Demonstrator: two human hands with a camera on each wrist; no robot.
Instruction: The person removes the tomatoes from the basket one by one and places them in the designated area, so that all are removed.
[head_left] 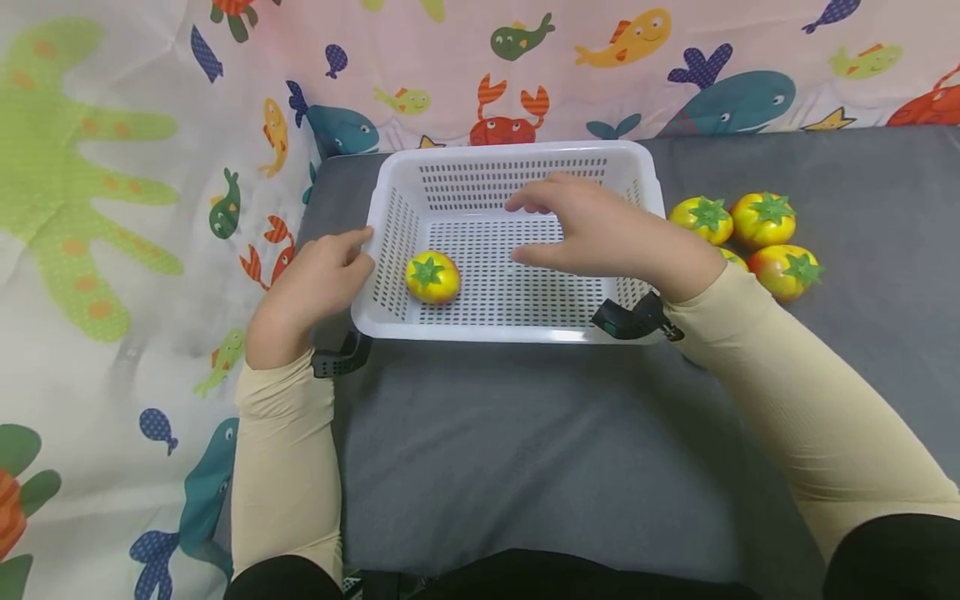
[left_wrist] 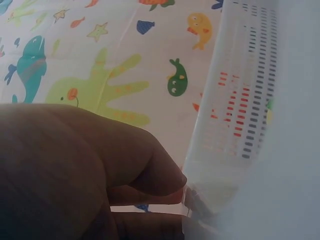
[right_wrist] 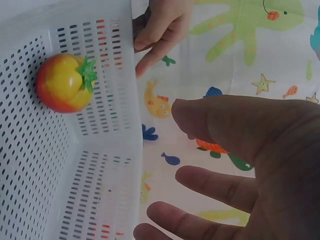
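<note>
A white perforated plastic basket (head_left: 480, 335) stands on the grey cloth, with one yellow-and-red toy tomato (head_left: 432, 277) in its left part. My left hand (head_left: 311, 283) is at the basket's left side, fingertips right against the outside of the rim. In the left wrist view, the thumb and fingers of the left hand (left_wrist: 135, 170) meet the basket wall (left_wrist: 210, 120). My right hand (head_left: 588, 225) hovers over the basket's right half, thumb and fingers spread apart and nothing between them. The right wrist view shows the toy tomato (right_wrist: 65, 82) apart from my right hand (right_wrist: 225, 165).
Several more toy tomatoes (head_left: 764, 220) sit in a cluster right of the basket, partly behind my right wrist. Grey cloth (head_left: 525, 450) covers the table. A curtain (head_left: 450, 50) printed with sea animals borders the back and left sides.
</note>
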